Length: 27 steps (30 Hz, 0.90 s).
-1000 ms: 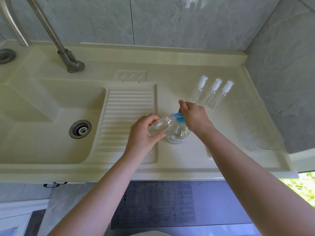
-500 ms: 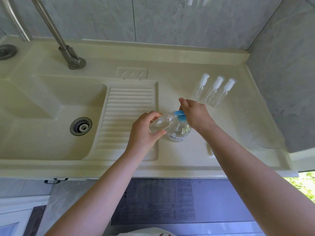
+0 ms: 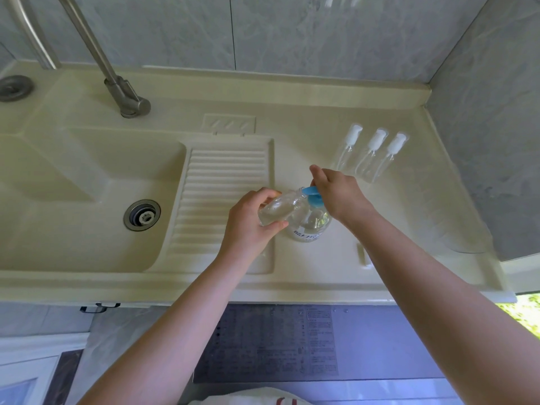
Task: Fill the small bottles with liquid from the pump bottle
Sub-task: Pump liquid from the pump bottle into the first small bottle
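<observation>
A clear pump bottle (image 3: pixel 311 226) with a blue pump head (image 3: pixel 312 195) stands on the cream counter, right of the ribbed washboard. My left hand (image 3: pixel 251 226) grips a small clear bottle (image 3: pixel 277 210), tilted with its mouth at the blue spout. My right hand (image 3: pixel 336 194) rests on top of the pump head, fingers curled over it. Three more small clear bottles (image 3: pixel 371 154) with white caps lie side by side on the counter behind my right hand.
The sink basin (image 3: pixel 67 229) with its drain (image 3: pixel 142 214) lies to the left, beside the ribbed washboard (image 3: pixel 222 194). A metal tap (image 3: pixel 122 92) rises at the back left. Tiled walls close off the back and right. The counter edge (image 3: pixel 263 290) runs along the front.
Both hands, the small bottle and the pump bottle keep almost the same pose. The view has shifted slightly.
</observation>
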Available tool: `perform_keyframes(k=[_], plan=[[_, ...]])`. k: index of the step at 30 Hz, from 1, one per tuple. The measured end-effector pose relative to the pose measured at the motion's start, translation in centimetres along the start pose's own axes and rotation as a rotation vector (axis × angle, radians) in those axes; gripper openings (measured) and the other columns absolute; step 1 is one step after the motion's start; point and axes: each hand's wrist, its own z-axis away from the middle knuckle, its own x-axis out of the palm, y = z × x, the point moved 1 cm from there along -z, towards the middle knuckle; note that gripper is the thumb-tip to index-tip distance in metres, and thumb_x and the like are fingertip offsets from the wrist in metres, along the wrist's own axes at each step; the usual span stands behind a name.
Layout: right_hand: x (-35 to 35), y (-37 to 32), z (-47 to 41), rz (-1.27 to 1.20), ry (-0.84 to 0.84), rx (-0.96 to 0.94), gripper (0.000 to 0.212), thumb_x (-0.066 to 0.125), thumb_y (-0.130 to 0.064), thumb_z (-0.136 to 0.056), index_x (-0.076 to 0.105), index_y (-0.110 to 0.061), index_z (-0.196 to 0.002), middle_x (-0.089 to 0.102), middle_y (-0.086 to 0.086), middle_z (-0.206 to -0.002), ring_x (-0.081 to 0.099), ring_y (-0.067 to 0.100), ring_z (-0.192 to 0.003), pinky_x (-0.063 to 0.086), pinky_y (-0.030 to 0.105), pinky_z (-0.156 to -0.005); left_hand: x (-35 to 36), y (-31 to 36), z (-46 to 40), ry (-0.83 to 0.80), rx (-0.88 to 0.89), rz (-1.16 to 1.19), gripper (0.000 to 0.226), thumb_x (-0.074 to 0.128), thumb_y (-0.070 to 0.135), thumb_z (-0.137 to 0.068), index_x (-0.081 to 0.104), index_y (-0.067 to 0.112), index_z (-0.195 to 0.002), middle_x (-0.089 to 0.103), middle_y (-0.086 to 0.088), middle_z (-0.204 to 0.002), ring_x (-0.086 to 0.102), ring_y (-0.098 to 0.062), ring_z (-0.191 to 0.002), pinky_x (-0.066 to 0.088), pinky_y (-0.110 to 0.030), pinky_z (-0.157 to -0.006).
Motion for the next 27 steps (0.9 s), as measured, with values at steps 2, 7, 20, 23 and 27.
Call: perform_keyframes(k=[2, 7, 20, 23, 27], plan=[[0.2, 0.1, -0.1, -0.017, 0.061, 0.023, 0.035, 0.045, -0.022, -0.102, 0.048, -0.004, -0.132, 0.059, 0.013, -0.112, 0.043, 0.024, -0.084, 0.04, 0.034, -0.077, 0.0, -0.1, 0.0, -0.005, 0.004, 0.005, 0.039, 0.085, 0.017, -0.069, 0.065, 0.024, -0.101, 0.065, 0.013, -0.102, 0.057, 0.002, -0.091, 0.043, -0.015, -0.084], [-0.3, -0.1, 0.1, -0.113, 0.01, 0.041, 0.058, 0.027, -0.047, -0.106, 0.065, -0.004, -0.113, 0.061, 0.018, -0.104, 0.048, 0.027, -0.087, 0.039, 0.034, -0.08, -0.1, -0.1, 0.0, 0.014, 0.014, 0.01, 0.037, 0.085, 0.016, -0.068, 0.065, 0.023, -0.099, 0.066, 0.013, -0.098, 0.058, -0.001, -0.089, 0.046, -0.02, -0.083], [0.1, -0.4, -0.1, 0.032, 0.039, -0.027, 0.056, 0.022, -0.036, -0.108, 0.06, 0.005, -0.112, 0.056, 0.018, -0.092, 0.046, 0.028, -0.083, 0.038, 0.036, -0.077, 0.1, 0.1, 0.1, -0.009, -0.02, 0.025, 0.038, 0.084, 0.016, -0.07, 0.065, 0.024, -0.102, 0.065, 0.013, -0.101, 0.059, -0.001, -0.092, 0.044, -0.016, -0.083], [0.0, -0.3, 0.0, -0.015, 0.029, -0.002, 0.061, 0.023, -0.043, -0.107, 0.061, 0.003, -0.114, 0.063, 0.027, -0.107, 0.046, 0.027, -0.084, 0.044, 0.04, -0.087, 0.1, 0.1, 0.2, -0.007, -0.02, 0.025, 0.038, 0.085, 0.016, -0.07, 0.065, 0.022, -0.102, 0.066, 0.012, -0.101, 0.059, -0.002, -0.092, 0.045, -0.017, -0.083], [-0.2, -0.1, -0.3, -0.082, 0.027, 0.054, 0.064, 0.026, -0.049, -0.105, 0.063, 0.001, -0.116, 0.063, 0.025, -0.114, 0.056, 0.036, -0.097, 0.044, 0.041, -0.091, 0.0, 0.1, 0.3, -0.005, -0.017, 0.029, 0.038, 0.084, 0.017, -0.07, 0.065, 0.023, -0.102, 0.066, 0.013, -0.102, 0.06, -0.003, -0.093, 0.047, -0.02, -0.084]])
